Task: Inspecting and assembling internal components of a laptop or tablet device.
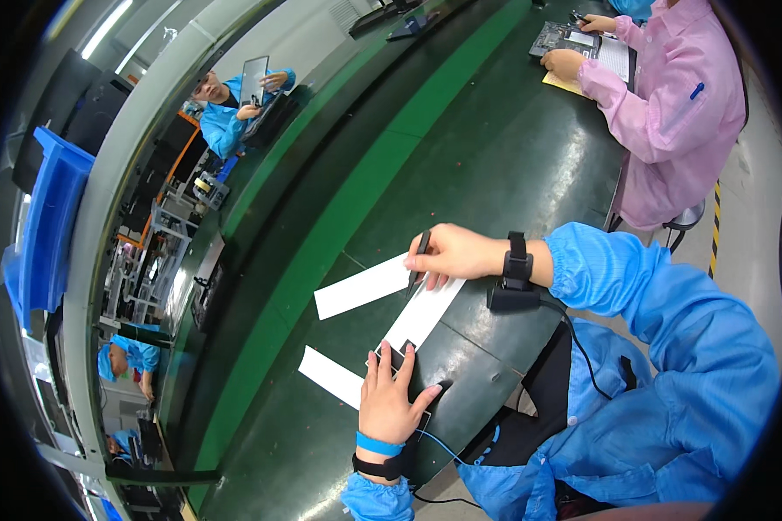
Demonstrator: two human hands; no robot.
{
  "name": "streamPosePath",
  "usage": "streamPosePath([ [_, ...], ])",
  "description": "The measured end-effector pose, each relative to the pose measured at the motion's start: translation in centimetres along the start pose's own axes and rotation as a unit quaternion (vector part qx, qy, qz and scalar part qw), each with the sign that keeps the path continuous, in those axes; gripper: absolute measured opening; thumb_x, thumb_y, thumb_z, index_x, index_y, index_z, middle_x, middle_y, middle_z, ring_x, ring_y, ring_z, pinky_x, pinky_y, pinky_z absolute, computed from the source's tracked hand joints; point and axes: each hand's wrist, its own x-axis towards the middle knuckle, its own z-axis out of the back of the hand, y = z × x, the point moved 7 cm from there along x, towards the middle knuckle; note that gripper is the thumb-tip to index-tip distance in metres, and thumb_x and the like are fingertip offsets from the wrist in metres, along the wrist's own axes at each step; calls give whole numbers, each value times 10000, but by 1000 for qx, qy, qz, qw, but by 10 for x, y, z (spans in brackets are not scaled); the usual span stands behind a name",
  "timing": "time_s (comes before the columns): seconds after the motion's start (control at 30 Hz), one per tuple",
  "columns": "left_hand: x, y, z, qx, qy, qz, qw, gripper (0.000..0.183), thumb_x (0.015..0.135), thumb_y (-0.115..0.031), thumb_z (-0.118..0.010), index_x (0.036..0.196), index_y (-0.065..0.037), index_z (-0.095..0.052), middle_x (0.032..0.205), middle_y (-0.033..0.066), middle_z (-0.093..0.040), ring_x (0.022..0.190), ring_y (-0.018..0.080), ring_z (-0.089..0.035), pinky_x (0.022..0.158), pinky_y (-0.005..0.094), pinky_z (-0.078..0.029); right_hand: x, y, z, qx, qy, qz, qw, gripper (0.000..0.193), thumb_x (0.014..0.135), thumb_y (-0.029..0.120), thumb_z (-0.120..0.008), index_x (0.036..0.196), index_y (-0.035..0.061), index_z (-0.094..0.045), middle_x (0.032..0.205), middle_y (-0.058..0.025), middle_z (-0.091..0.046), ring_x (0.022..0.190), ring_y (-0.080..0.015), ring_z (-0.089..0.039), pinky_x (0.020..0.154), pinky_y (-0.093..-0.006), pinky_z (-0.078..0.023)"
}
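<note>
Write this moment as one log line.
Right hand: holds slim black tool | Left hand: at middle white strip | Surface: green table

Laid on worktop (495, 148): first strip (361, 289) left of right hand (453, 252), second strip (329, 376) left of left hand (386, 406), third strip (424, 314) between.

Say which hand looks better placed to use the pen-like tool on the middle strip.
Probably the right hand: it grips the dark pen-like tool near the upper end of the middle white strip, while the left hand lies spread at its lower end.

A head-worn fisheye looks down on the nearby bench (504, 165).
</note>
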Motion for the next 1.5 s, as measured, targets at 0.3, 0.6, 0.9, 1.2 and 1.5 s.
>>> streamPosePath([
  [0.3, 1, -8, 3, 29, -15, 6, 999, 708, 818, -525, -627, 1395, -156, -448, 1451, 280, -317, 1306, 499, -330, 1014, 509, -356, -13, 0, -51, -86, 43, 40, 995, 340, 920, 315, -600, 867, -17, -648, 714, -107, -668, 683, -164, -666, 624, -287, -524],
  [0.6, 2, -8, 2, 30, -16, 8, 999, 725, 782, -514, -675, 1383, -167, -465, 1449, 271, -325, 1305, 494, -338, 997, 500, -376, -23, 13, -54, -205, 18, 71, 976, 377, 917, 351, -565, 821, -2, -659, 666, -144, -651, 637, -298, -639, 615, -369, -491],
  [0.9, 2, -7, 2, 33, -29, 3, 999, 721, 772, -498, -693, 1375, -166, -476, 1438, 275, -341, 1292, 505, -352, 984, 502, -390, -22, 8, -50, -163, 0, 41, 986, 244, 898, 226, -632, 952, -10, -662, 747, -117, -686, 676, -140, -656, 612, -266, -502],
  [1.2, 2, -8, 3, 33, -28, 6, 999, 706, 773, -488, -696, 1366, -168, -487, 1436, 272, -345, 1291, 497, -358, 979, 496, -395, -24, 9, -53, -191, 3, 58, 980, 222, 874, 197, -651, 924, -17, -683, 755, -134, -691, 635, -167, -665, 584, -273, -507],
  [1.5, 4, -7, 5, 33, -30, 21, 999, 697, 753, -492, -711, 1349, -186, -517, 1441, 243, -357, 1310, 489, -333, 991, 496, -377, -25, 15, -57, -193, -4, 141, 971, 191, 863, 167, -647, 899, -18, -681, 677, -126, -673, 611, -181, -673, 560, -273, -511],
])
